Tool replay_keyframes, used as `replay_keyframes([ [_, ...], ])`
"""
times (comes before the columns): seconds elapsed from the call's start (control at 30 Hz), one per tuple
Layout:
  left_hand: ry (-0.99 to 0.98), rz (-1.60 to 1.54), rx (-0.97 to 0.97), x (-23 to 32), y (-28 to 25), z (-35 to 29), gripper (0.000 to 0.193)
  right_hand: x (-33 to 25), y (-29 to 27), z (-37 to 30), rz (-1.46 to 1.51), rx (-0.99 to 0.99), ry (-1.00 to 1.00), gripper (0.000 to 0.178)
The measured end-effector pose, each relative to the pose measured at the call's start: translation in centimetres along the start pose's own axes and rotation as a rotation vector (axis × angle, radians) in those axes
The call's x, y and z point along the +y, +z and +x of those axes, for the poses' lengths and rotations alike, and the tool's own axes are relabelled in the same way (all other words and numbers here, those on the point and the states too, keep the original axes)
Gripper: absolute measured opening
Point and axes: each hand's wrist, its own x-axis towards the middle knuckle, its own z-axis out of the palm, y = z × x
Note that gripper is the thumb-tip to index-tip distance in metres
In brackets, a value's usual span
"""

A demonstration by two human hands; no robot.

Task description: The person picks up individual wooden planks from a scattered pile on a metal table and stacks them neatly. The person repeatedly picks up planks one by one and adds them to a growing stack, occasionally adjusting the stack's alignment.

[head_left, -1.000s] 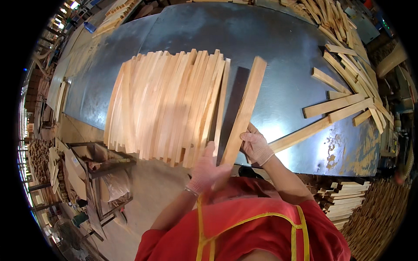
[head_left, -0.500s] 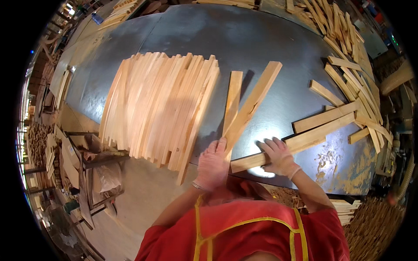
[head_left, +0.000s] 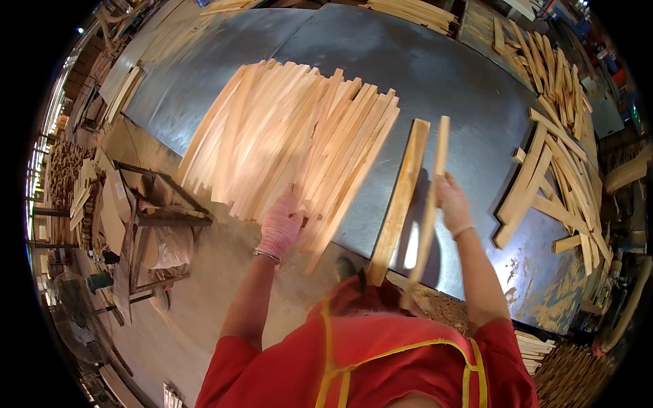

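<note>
My left hand [head_left: 280, 221], in a pinkish knit glove, is closed round the near end of a wooden strip [head_left: 320, 122], slightly blurred, that lies over a row of strips. This row of pale wooden strips [head_left: 252, 136] is laid side by side on the dark metal table [head_left: 367, 61]. My right hand [head_left: 454, 204] grips another wooden strip [head_left: 430, 211] near its middle, turned on its narrow edge; the fingers are partly hidden behind it. Between the row and that strip lies a single wooden strip [head_left: 403, 204], its near end past the table's edge.
Loose strips [head_left: 544, 177] lie crossed in a pile on the right, with a further heap [head_left: 544, 61] at the far right. A dark metal stand [head_left: 163, 221] stands left of the table, near a fan [head_left: 76, 316]. More strips [head_left: 415, 13] lie at the far edge.
My left hand has carried a strip leftward onto the row. My right hand has swung its strip from slanting to nearly upright in view and moved it away from the pile. The view has shifted.
</note>
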Motion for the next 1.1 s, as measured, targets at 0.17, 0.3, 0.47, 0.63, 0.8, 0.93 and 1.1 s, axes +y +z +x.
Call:
replay_keyframes([
  [0.17,-0.053,0.162,-0.028,1.3,-2.7,0.7,0.069,1.4,13.0,3.0,-0.316,-0.261,-0.023,0.053],
  [0.3,-0.041,0.348,-0.064,-0.6,-3.7,1.2,0.062,-3.0,13.0,-1.8,-0.818,-0.007,-0.270,0.061],
  [0.47,0.245,0.451,0.198,-1.4,-3.6,-1.6,0.048,1.6,10.1,-4.9,-0.898,0.173,-0.119,0.089],
  [0.63,0.233,-0.024,-0.349,-2.1,-4.7,-13.4,0.036,2.2,11.3,-3.1,-0.327,-0.002,-0.137,0.065],
  [0.8,-0.180,-0.434,-0.606,-0.6,-3.1,-18.6,0.038,-1.2,10.5,-4.6,-0.418,-0.503,0.031,0.055],
  [0.93,-0.466,-0.246,-0.857,1.9,-3.3,-18.9,0.036,-4.7,5.1,-18.7,-0.477,-0.889,0.249,0.051],
  [1.1,0.154,-0.337,-0.898,4.1,-0.3,-22.0,0.029,-4.5,-2.2,-29.9,-0.486,-1.057,0.047,0.059],
])
